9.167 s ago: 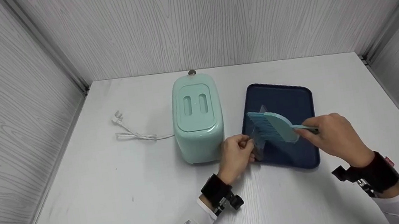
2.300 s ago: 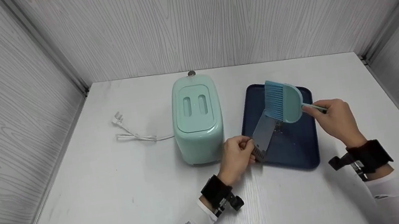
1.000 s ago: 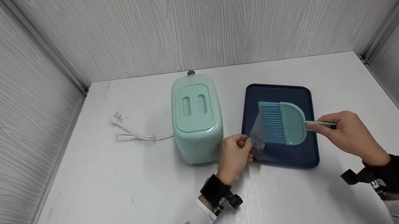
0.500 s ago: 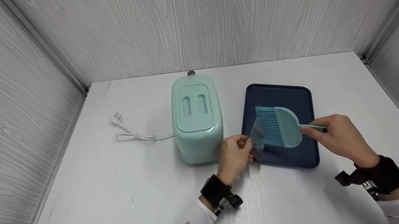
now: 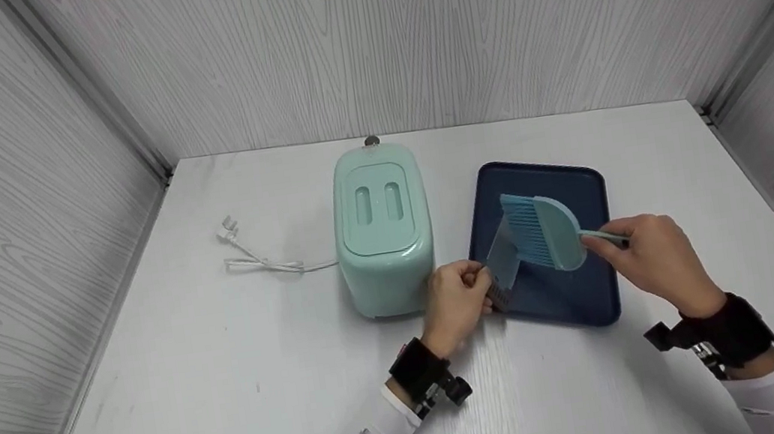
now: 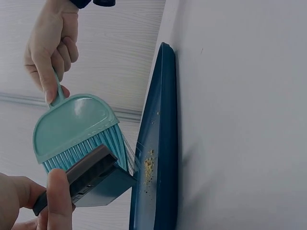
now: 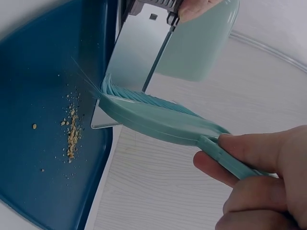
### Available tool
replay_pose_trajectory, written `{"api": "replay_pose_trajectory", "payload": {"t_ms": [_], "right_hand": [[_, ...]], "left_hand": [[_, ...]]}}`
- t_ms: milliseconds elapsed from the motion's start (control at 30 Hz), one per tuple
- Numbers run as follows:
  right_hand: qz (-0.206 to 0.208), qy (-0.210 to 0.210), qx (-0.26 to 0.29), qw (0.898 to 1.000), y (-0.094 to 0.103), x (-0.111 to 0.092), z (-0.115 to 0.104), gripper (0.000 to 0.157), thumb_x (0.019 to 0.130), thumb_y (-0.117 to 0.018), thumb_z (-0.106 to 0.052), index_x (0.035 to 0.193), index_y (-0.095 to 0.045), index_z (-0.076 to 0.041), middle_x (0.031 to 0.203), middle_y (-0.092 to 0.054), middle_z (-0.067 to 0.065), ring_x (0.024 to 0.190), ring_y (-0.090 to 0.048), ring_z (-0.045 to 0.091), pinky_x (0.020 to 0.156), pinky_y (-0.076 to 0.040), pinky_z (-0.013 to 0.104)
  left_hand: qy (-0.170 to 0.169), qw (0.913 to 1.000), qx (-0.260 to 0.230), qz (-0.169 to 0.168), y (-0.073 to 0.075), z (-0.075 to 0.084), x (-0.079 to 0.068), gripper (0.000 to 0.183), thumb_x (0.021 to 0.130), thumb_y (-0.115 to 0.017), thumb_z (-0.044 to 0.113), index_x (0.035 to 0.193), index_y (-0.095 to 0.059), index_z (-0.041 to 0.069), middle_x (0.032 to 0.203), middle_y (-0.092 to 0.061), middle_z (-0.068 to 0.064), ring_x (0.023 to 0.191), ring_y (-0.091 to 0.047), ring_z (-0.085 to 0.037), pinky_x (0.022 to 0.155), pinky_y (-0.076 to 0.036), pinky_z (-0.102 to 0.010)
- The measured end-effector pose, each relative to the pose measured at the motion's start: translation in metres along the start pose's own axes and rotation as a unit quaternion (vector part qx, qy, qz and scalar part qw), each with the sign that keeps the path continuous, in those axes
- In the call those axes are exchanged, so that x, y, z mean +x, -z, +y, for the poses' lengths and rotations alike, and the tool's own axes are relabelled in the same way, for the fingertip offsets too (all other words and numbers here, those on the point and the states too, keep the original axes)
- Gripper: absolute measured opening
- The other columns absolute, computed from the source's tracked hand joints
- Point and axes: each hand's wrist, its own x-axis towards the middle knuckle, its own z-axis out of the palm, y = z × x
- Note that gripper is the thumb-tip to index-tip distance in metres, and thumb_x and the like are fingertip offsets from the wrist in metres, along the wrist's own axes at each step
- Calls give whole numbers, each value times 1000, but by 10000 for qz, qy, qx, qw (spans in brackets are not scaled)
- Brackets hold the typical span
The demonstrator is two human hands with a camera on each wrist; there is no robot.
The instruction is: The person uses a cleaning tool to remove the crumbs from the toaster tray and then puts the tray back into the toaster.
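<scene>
My left hand (image 5: 454, 306) pinches the dark slotted end of a flat, shiny crumb tray (image 5: 503, 255), which slants over the left part of a navy serving tray (image 5: 581, 307). My right hand (image 5: 658, 258) holds a small mint-green brush (image 5: 561, 234) by its handle. In the right wrist view, the blue bristles (image 7: 144, 97) lie against the crumb tray's surface. Yellowish crumbs (image 7: 72, 134) are scattered on the navy tray below, also visible in the left wrist view as a small heap (image 6: 149, 170). The bristles hide part of the crumb tray in the head view.
Just left of the navy tray stands a mint-green toaster (image 5: 383, 240) with its lid on, close beside my left hand. A white cord (image 5: 265, 264) with a plug lies on the tabletop (image 5: 246, 403) to its left. Wood-patterned panels (image 5: 407, 40) enclose the back and sides.
The brush has gone back and forth along the crumb tray; since half a second ago it shifted slightly toward the back. My left hand and the crumb tray stay nearly still.
</scene>
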Motion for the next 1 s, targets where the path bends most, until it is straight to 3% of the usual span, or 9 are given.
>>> {"api": "replay_pose_trajectory", "payload": {"t_ms": [333, 667, 1000], "right_hand": [[196, 153, -218, 9995, -4, 5, 6, 16, 91, -81, -12, 76, -76, -8, 53, -45, -8, 47, -34, 3, 44, -21, 20], [348, -34, -491, 9982, -8, 7, 14, 13, 91, -79, -10, 83, -77, -1, 52, -43, -6, 47, -34, 9, 42, -21, 21], [558, -177, -629, 9963, -5, 6, 22, 16, 90, -80, -11, 79, -75, -1, 53, -42, -5, 49, -36, 12, 43, -23, 22]], "left_hand": [[-8, 10000, 29, -17, -1, 1, 0, 12, 99, -65, 2, 100, -73, -7, 72, -63, -3, 51, -60, -8, 49, -62, -27], [-163, 9998, -50, -66, -3, -1, 0, 13, 98, -64, 1, 102, -73, -7, 69, -64, -1, 49, -60, -7, 51, -64, -37], [-64, 10000, -38, 7, -2, -1, 1, 12, 98, -65, 1, 100, -73, -7, 70, -62, -1, 49, -60, -7, 47, -61, -28]]}}
